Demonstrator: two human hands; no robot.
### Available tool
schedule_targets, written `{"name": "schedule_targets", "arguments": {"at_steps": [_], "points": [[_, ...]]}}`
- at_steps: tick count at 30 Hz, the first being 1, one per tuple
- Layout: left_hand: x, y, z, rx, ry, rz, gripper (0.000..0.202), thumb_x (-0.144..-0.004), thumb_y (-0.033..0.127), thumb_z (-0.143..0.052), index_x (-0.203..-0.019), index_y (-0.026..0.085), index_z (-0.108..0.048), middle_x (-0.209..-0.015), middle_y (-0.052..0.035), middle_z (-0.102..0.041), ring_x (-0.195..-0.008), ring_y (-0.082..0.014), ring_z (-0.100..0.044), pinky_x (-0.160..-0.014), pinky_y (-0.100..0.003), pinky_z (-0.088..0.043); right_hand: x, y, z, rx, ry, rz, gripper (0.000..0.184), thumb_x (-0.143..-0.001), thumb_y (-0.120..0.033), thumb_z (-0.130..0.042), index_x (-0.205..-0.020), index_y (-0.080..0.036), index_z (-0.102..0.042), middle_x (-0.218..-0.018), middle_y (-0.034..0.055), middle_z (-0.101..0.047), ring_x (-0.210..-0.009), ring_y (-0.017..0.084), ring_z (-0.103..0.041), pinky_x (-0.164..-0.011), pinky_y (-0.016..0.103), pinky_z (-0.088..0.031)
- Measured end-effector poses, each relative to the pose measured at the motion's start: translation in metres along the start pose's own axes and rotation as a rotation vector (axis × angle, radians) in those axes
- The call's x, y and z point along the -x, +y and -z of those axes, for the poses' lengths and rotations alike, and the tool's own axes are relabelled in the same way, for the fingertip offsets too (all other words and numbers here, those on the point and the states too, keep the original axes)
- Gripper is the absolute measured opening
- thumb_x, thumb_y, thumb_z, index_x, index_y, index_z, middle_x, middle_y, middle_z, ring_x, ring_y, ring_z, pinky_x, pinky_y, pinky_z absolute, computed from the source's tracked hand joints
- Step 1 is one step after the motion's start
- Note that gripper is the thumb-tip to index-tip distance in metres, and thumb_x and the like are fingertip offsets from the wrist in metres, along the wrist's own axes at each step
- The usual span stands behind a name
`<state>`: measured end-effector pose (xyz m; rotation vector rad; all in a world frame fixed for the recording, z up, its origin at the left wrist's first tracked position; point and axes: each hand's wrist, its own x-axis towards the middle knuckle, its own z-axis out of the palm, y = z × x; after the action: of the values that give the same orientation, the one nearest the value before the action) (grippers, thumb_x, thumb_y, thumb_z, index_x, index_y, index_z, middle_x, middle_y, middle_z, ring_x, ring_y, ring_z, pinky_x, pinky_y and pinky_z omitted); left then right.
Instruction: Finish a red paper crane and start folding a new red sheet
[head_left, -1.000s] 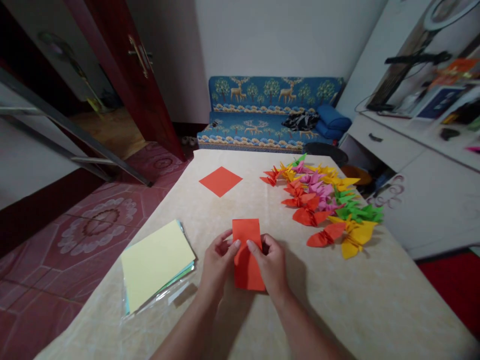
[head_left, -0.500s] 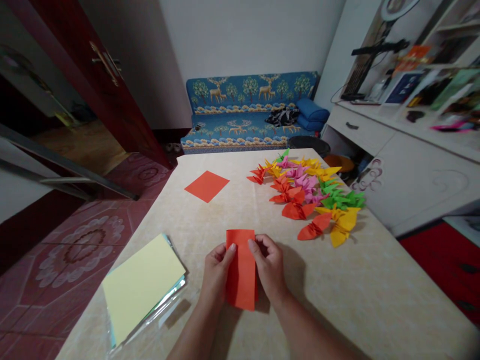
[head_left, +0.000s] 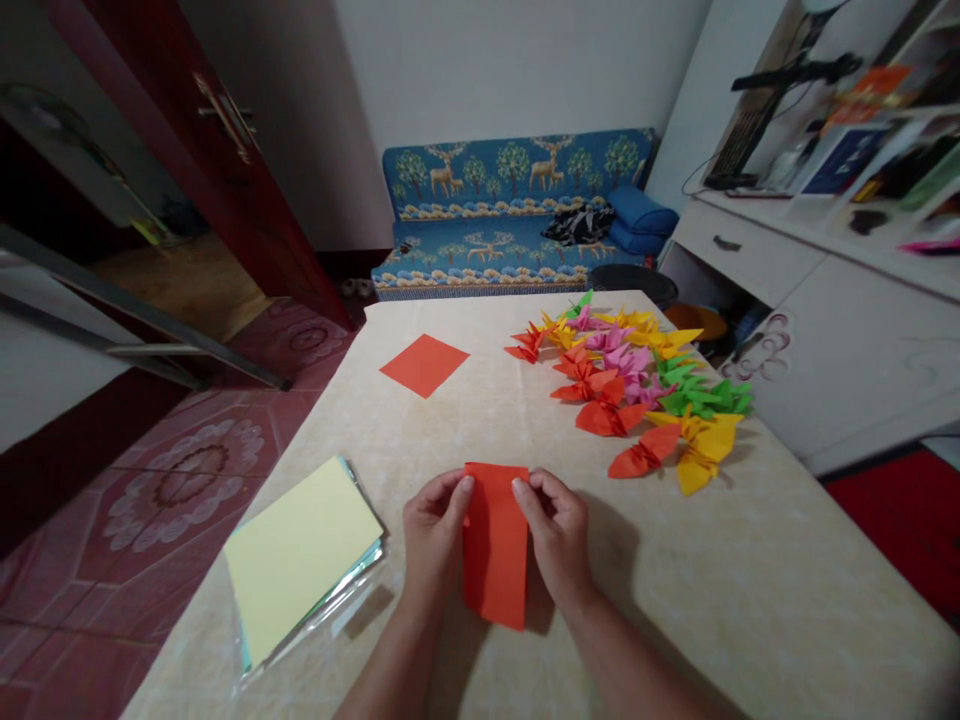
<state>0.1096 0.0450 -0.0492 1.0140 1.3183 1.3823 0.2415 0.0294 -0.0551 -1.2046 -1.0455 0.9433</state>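
Note:
A folded sheet of red-orange paper (head_left: 496,550) is held upright as a tall, narrow rectangle above the near part of the table. My left hand (head_left: 439,520) pinches its upper left edge between thumb and fingers. At the upper right edge, my right hand (head_left: 556,525) pinches it the same way, thumb on the near face. The fingertips behind the paper are hidden. Farther off, a flat red-orange paper square (head_left: 425,366) lies on the table. Several folded paper cranes (head_left: 611,418) in red, yellow, pink and green are grouped to the right.
On the left of the cloth-covered table (head_left: 480,420) lies a stack of pale yellow and coloured paper (head_left: 304,560) on a clear plastic sleeve. A blue patterned sofa (head_left: 510,215) stands behind the table. To the right is a white cabinet (head_left: 840,300), to the left a red door (head_left: 217,150).
The view has shifted slightly, moving things a little to the right. Both hands have moved closer to the paper's top corners, and its front face looks slightly wider.

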Motion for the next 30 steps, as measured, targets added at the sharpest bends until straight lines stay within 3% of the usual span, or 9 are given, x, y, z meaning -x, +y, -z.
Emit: {"name": "schedule_targets", "arguments": {"at_steps": [5,10,14,20,23,30], "points": [[0.001,0.004,0.005,-0.020,0.013,-0.043,0.019,-0.073,0.034,-0.071,-0.070,0.016,-0.071,-0.067,-0.0013,-0.068,-0.064,-0.0133,-0.057,-0.063,-0.021,-0.044,0.006,-0.005,-0.001,-0.042,-0.010,-0.003,0.028,-0.083,-0.033,-0.057,-0.062,-0.019,-0.045,-0.059,-0.0043,-0.039,-0.057,0.011,-0.036,-0.052,0.021,-0.032],[0.001,0.000,0.002,0.117,-0.042,0.138,0.025,-0.071,0.038,-0.072,-0.067,0.015,-0.065,-0.058,0.0020,-0.060,-0.053,-0.0087,-0.050,-0.053,-0.018,-0.039,0.006,0.000,-0.002,-0.067,0.000,-0.094,0.028,-0.083,-0.038,-0.057,-0.064,-0.019,-0.049,-0.059,-0.0040,-0.041,-0.057,0.011,-0.038,-0.052,0.022,-0.033],[0.003,-0.001,0.000,0.219,-0.202,0.336,0.026,-0.073,0.040,-0.071,-0.070,0.014,-0.064,-0.059,0.0011,-0.061,-0.051,-0.0089,-0.053,-0.051,-0.018,-0.040,0.001,0.003,-0.001,-0.061,0.091,-0.129,0.030,-0.080,-0.039,-0.059,-0.061,-0.019,-0.046,-0.058,-0.0047,-0.040,-0.055,0.011,-0.036,-0.051,0.022,-0.032],[0.009,0.005,0.000,0.195,-0.557,0.567,0.030,-0.074,0.039,-0.070,-0.073,0.010,-0.069,-0.067,-0.0087,-0.069,-0.057,-0.0152,-0.061,-0.055,-0.023,-0.045,-0.012,0.007,0.008,0.041,0.209,-0.139,0.029,-0.078,-0.036,-0.056,-0.057,-0.020,-0.045,-0.056,-0.0040,-0.038,-0.055,0.011,-0.034,-0.049,0.022,-0.031],[0.012,0.006,0.001,0.182,-0.658,0.610,0.031,-0.073,0.040,-0.071,-0.072,0.009,-0.070,-0.067,-0.0101,-0.069,-0.059,-0.0159,-0.062,-0.057,-0.024,-0.046,-0.017,0.009,0.012,0.070,0.237,-0.141,0.027,-0.076,-0.036,-0.055,-0.057,-0.021,-0.045,-0.055,-0.0038,-0.038,-0.055,0.012,-0.035,-0.049,0.022,-0.032],[0.015,0.004,0.002,0.057,-0.777,0.627,0.034,-0.078,0.039,-0.067,-0.066,0.007,-0.069,-0.046,-0.0054,-0.060,-0.036,-0.0067,-0.049,-0.038,-0.016,-0.033,-0.022,0.013,0.018,0.033,0.271,-0.182,0.028,-0.073,-0.038,-0.059,-0.056,-0.021,-0.045,-0.053,-0.0052,-0.040,-0.051,0.011,-0.035,-0.047,0.023,-0.031]]}}
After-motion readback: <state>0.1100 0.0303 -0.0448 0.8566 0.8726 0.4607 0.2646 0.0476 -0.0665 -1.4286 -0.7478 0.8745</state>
